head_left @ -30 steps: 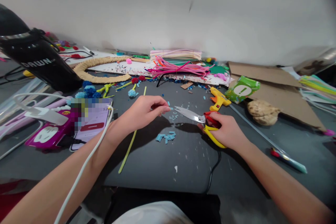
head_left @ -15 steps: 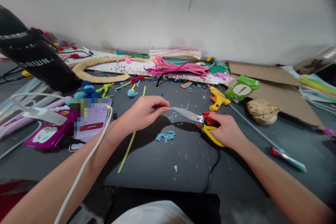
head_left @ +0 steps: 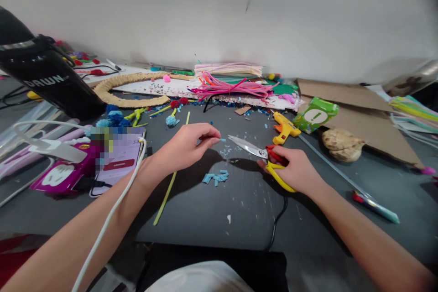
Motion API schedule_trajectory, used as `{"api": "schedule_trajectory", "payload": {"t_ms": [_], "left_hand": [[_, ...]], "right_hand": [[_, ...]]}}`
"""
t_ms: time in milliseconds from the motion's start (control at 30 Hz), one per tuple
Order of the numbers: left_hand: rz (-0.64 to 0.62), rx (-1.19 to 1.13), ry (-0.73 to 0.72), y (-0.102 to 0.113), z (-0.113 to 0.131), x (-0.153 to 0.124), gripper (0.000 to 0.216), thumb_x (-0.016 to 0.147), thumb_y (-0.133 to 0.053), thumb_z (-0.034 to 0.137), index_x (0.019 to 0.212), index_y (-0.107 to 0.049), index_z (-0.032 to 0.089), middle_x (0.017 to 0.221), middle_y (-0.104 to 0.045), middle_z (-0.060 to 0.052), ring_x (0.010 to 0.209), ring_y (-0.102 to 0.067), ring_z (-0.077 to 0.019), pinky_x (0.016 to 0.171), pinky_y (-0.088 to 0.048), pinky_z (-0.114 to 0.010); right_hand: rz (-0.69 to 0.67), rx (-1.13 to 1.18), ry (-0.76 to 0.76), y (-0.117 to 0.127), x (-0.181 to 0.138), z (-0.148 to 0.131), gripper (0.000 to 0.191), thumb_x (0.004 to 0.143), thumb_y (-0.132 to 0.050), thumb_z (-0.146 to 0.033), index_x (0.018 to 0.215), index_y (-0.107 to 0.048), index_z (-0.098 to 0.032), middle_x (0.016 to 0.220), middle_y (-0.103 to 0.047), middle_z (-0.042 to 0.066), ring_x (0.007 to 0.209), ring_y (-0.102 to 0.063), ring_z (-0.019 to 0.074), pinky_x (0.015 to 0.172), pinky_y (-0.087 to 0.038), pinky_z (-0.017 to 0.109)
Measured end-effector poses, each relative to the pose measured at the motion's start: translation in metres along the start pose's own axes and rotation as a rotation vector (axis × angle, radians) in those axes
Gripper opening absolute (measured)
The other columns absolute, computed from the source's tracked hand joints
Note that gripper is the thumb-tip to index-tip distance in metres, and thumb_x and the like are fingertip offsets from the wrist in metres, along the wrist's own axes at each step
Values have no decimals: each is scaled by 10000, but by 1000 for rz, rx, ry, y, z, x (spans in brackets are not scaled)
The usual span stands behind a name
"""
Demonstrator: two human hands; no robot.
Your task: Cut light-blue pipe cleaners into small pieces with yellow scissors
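Pinched between the fingertips of my left hand (head_left: 191, 148) is a small light-blue strip (head_left: 223, 140), its end sticking out to the right. My right hand (head_left: 297, 171) grips scissors (head_left: 251, 147) with red and yellow handles. Their blades point left, slightly parted, with the tips a little to the right of the strip and apart from it. Beneath lie tiny blue snippets (head_left: 226, 150) on the dark table (head_left: 239, 219). A small pile of cut blue strips (head_left: 215, 178) rests nearer to me. Left of it, a yellow-green stem (head_left: 166, 198) passes under my left wrist.
A yellow glue gun (head_left: 284, 128), a green packet (head_left: 316, 115) and cardboard (head_left: 383, 132) are at right. Pink pipe cleaners (head_left: 236, 87) lie at the back. A black bottle (head_left: 51, 73), a phone (head_left: 119, 159) and a purple power bank (head_left: 63, 173) stand left; a white cable (head_left: 112, 219) crosses my left forearm.
The scissors have drawn back slightly to the right, away from the blue strip, and their blades have parted a little. My left hand has stayed almost in place.
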State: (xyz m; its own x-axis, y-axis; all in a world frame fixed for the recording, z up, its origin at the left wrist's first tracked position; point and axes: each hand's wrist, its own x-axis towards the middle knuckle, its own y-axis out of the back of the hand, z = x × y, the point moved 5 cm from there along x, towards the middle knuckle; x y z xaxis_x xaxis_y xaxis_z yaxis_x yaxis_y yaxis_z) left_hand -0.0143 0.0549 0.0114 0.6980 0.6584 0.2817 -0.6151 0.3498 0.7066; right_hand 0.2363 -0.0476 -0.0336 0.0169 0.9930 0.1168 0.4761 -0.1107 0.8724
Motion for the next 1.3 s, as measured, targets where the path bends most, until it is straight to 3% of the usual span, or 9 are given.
{"api": "schedule_trajectory", "payload": {"t_ms": [367,633,900,1300], "left_hand": [[-8,8,-14,-3,3,0,180,928,-542,291,911,-675,171,864,-691,-27,753,-606,-123,678,-439,-220],[4,12,-8,-2,3,0,168,926,-550,287,899,-670,173,852,-687,-18,743,-596,-115,667,-429,-216],[32,22,-12,1,4,0,185,931,-537,300,906,-668,171,856,-688,-28,745,-595,-122,672,-432,-221],[42,30,-6,1,6,1,187,937,-525,293,907,-662,169,846,-683,-28,744,-591,-123,660,-425,-222]], "right_hand": [[-27,-83,58,-2,1,-2,332,810,-605,-448,647,-449,-205,615,-477,-31,570,-362,114,552,-301,252],[-18,-105,88,-2,2,0,244,785,-609,-338,644,-468,-197,612,-478,-31,568,-355,106,553,-304,247],[4,-12,6,0,0,0,337,778,-624,-408,641,-389,-209,576,-434,-42,550,-329,105,509,-300,236],[-10,-56,31,-1,2,-1,379,797,-615,-462,621,-395,-209,587,-455,-34,554,-348,111,524,-294,246]]}}
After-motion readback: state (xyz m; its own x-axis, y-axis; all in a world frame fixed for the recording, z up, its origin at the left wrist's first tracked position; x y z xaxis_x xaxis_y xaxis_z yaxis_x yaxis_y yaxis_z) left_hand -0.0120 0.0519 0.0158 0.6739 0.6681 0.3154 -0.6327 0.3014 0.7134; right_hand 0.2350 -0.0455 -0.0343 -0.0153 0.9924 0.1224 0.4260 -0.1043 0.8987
